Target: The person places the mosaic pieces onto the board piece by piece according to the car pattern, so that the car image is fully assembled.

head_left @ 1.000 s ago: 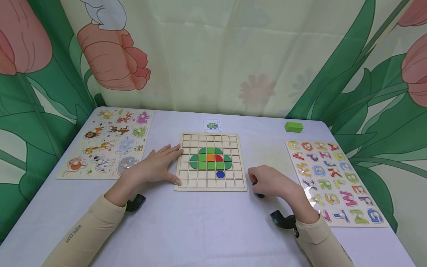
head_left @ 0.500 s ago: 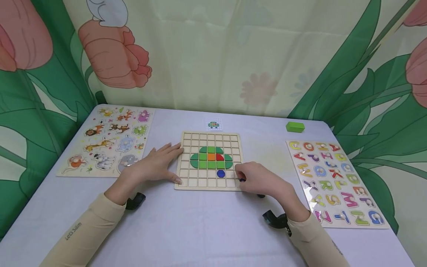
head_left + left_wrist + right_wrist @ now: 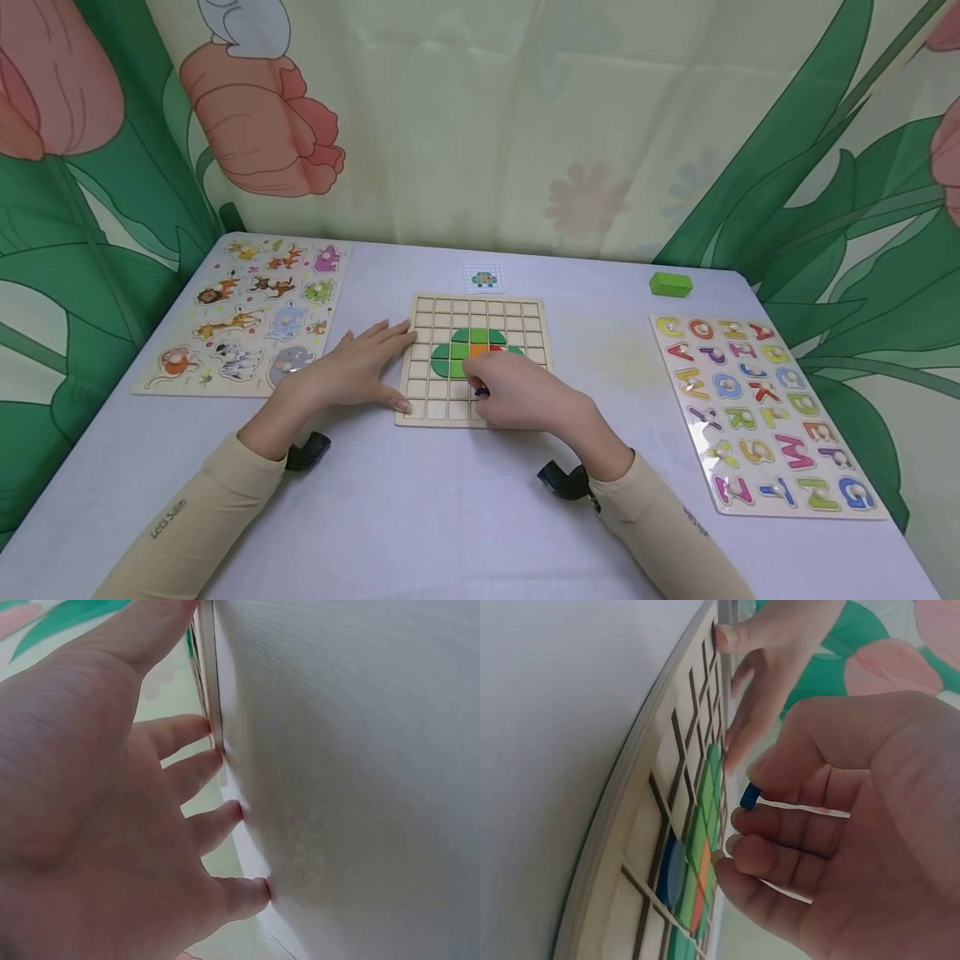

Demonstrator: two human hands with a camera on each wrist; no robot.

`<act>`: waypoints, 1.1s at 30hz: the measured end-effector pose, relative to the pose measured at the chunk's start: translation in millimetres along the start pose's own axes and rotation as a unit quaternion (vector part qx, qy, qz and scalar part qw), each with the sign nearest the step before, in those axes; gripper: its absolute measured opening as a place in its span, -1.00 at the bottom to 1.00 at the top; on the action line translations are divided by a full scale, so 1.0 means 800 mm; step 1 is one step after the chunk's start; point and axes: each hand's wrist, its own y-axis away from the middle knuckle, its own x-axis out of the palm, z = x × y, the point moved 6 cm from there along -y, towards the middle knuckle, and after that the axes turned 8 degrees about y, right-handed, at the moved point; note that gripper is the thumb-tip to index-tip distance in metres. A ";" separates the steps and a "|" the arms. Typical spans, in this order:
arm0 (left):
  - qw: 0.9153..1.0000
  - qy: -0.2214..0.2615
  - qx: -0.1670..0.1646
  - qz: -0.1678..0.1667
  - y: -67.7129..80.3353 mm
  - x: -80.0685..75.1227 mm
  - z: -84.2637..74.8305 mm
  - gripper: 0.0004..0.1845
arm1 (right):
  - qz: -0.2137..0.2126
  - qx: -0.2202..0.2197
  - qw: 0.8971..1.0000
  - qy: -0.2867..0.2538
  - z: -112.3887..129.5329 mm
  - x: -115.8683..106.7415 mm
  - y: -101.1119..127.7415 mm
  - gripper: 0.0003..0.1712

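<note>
A wooden grid board (image 3: pixel 420 400) lies in the middle of the table, with green, orange and red pieces forming a dome shape in its cells. My left hand (image 3: pixel 352 367) has its fingers spread, fingertips and thumb touching the board's left edge. Over the lower part of the board, my right hand (image 3: pixel 525 392) pinches a small blue piece (image 3: pixel 750 796) between thumb and forefinger, just above the surface. A round blue piece (image 3: pixel 673 874) sits in a cell below the dome; in the head view my right hand hides it.
Behind the board lies a small picture card (image 3: pixel 483 278) with a similar coloured pattern. An animal puzzle board (image 3: pixel 247 342) is at left and a letter puzzle board (image 3: pixel 750 408) at right. A green block (image 3: pixel 671 284) stands at the back right.
From beside the board's right edge, my right hand has moved left over the grid, carrying the blue piece. The left hand keeps its place at the left edge.
</note>
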 end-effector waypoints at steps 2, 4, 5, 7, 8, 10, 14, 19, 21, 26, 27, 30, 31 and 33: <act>1.000 0.001 -0.001 0.001 0.000 0.000 0.000 0.26 | -0.004 -0.006 1.000 0.007 0.004 0.001 -0.008 -0.83; 1.000 0.001 0.000 0.001 0.000 0.000 0.000 0.26 | -0.007 -0.010 1.000 0.014 0.007 0.003 -0.015 -0.84; 1.000 0.000 0.001 0.002 0.000 0.000 0.000 0.25 | -0.006 -0.010 1.000 0.014 0.008 0.004 -0.018 -0.84; 1.000 0.000 0.006 0.001 0.001 -0.001 -0.001 0.25 | -0.009 -0.010 1.000 0.018 0.010 0.007 -0.025 -0.85; 1.000 0.001 0.006 0.001 0.001 -0.002 -0.002 0.25 | -0.010 -0.009 1.000 0.019 0.010 0.009 -0.028 -0.86; 1.000 0.002 0.008 0.000 0.002 -0.003 -0.002 0.25 | -0.012 -0.010 1.000 0.017 0.011 0.011 -0.032 -0.87; 1.000 0.002 0.009 0.000 0.002 -0.002 -0.002 0.25 | -0.002 -0.011 1.000 0.014 0.014 0.016 -0.038 -0.89; 1.000 0.002 0.010 -0.002 0.001 -0.001 -0.001 0.25 | 0.013 -0.002 1.000 0.014 0.014 0.018 -0.039 -0.87; 1.000 0.000 0.011 -0.003 0.001 -0.001 -0.001 0.24 | 0.011 0.001 1.000 0.016 0.013 0.018 -0.038 -0.88; 1.000 0.000 0.012 -0.002 0.001 -0.001 -0.002 0.25 | 0.007 0.001 1.000 0.021 0.011 0.020 -0.038 -0.93; 1.000 0.000 0.013 -0.003 0.002 -0.001 -0.002 0.25 | 0.006 -0.001 1.000 0.022 0.011 0.020 -0.038 -0.93; 1.000 -0.002 0.015 -0.004 0.001 -0.001 -0.002 0.25 | 0.006 -0.005 1.000 0.024 0.012 0.020 -0.037 -0.89; 1.000 -0.004 0.016 -0.004 0.001 -0.001 -0.002 0.25 | 0.005 -0.006 1.000 0.025 0.012 0.020 -0.037 -0.88; 1.000 -0.005 0.018 -0.005 0.001 -0.001 -0.001 0.25 | 0.006 -0.004 1.000 0.025 0.012 0.020 -0.037 -0.86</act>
